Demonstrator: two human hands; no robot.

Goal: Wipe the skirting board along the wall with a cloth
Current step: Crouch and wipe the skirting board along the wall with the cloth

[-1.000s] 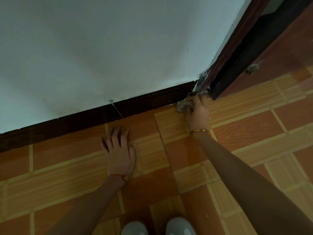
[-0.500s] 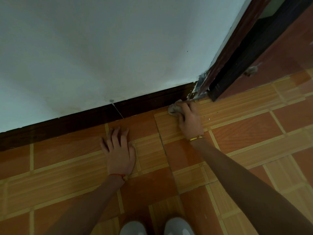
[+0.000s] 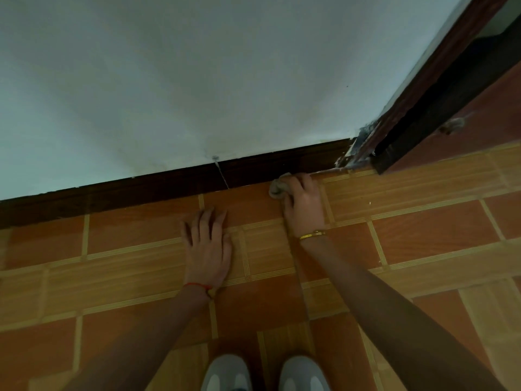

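Tiled floor (image 3: 423, 244) fills my view, with open room on both sides of my arms and my grey shoes (image 3: 265, 373) nearest. My left hand (image 3: 208, 249) lies flat on the tiles, fingers spread. Farther out, my right hand (image 3: 303, 204) grips a crumpled grey cloth (image 3: 277, 189) pressed at the foot of the dark skirting board (image 3: 169, 184), near the door frame (image 3: 417, 108). White wall (image 3: 197, 80) rises behind.

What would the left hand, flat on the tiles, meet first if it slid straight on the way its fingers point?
Probably the skirting board: the left hand points at it across bare floor tile, with nothing between.
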